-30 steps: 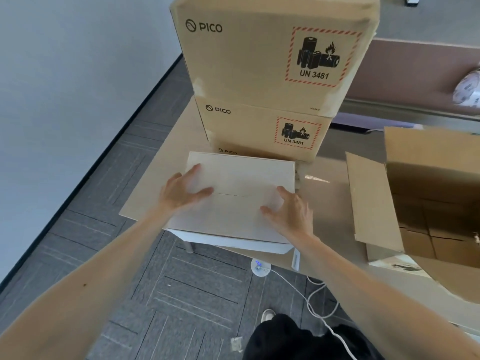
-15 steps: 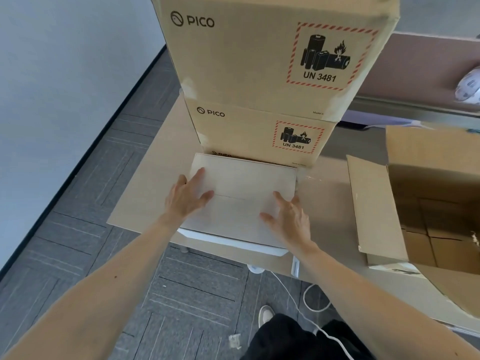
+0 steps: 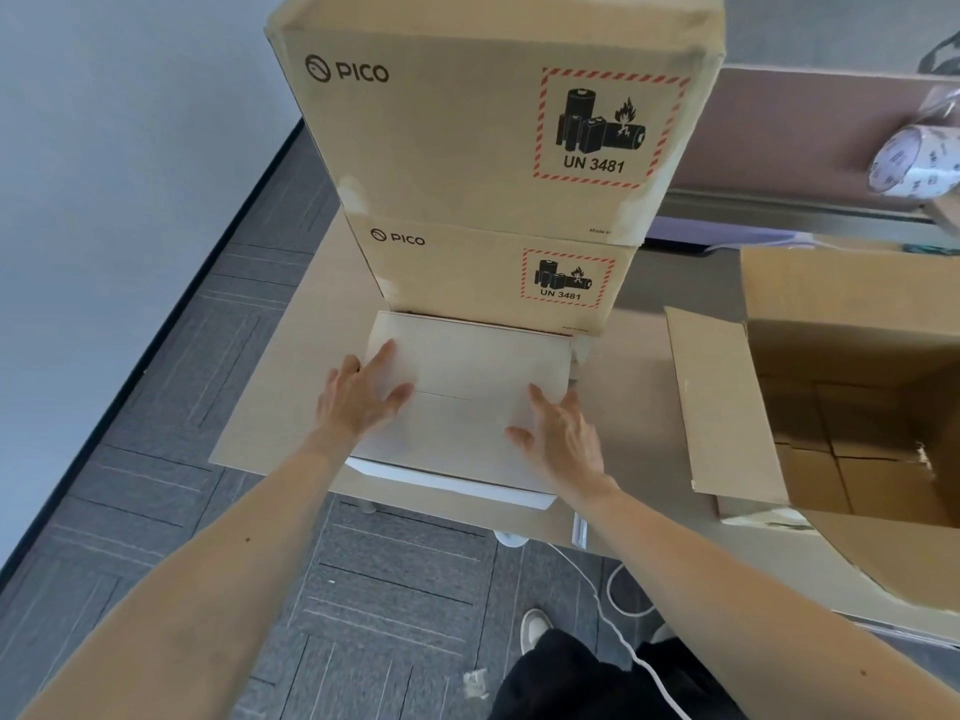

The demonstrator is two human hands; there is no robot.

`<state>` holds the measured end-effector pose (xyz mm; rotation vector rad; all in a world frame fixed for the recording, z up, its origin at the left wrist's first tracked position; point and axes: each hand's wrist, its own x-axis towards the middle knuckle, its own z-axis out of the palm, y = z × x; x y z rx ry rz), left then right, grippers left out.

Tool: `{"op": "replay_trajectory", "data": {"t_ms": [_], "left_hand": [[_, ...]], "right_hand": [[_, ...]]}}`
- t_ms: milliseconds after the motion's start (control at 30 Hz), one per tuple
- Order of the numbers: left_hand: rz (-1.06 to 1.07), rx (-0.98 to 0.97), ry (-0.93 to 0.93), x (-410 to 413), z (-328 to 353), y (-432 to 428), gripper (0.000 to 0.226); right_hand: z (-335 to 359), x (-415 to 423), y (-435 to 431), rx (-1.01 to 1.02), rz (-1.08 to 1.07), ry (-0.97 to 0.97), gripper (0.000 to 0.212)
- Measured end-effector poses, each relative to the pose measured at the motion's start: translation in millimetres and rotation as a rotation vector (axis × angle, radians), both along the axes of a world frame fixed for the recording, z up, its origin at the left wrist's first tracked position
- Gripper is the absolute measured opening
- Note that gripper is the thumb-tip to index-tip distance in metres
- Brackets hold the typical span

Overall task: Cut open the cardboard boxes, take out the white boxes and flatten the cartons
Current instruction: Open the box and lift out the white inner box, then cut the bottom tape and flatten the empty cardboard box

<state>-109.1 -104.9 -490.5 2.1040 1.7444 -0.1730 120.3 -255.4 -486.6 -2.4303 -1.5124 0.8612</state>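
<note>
As left hand [image 3: 363,402] and right hand [image 3: 563,441] rest flat on white box [image 3: 467,361], fingers [image 3: 383,357] straight, spread, released

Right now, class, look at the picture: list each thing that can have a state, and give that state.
Top carton, shut, stacked on the lower carton.
Lower carton, shut, under the top carton.
Pale box, shut, lying flat under both hands.
Right carton, open, flaps spread.
Left hand, open, flat on the pale box.
Right hand, open, flat on the pale box.
</note>
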Motion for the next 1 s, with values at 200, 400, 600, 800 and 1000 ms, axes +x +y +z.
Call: {"op": "replay_trajectory", "data": {"t_ms": [200, 400, 600, 800, 1000], "left_hand": [[-0.037, 0.187, 0.076, 20, 18, -18, 0.057], [-0.247, 0.353, -0.324, 120, 49, -69, 0.034], [-0.332, 0.124, -0.486, 232, 59, -120, 0.039], [-0.278, -0.116, -0.415, 306, 42, -137, 0.07], [-0.144, -0.052, -0.42, 344, 45, -145, 0.085]], "right_hand": [[20, 22, -5, 0.029, 0.097, -0.009, 0.048], [54, 88, -35, 0.3, 0.012, -0.023, 0.017], [78, 191, -85, 0.332, -0.128, -0.138, 0.018], [87, 309, -140, 0.264, -0.241, -0.272, 0.02], [76, 420, -184, 0.101, -0.341, -0.325, 0.037]]}}
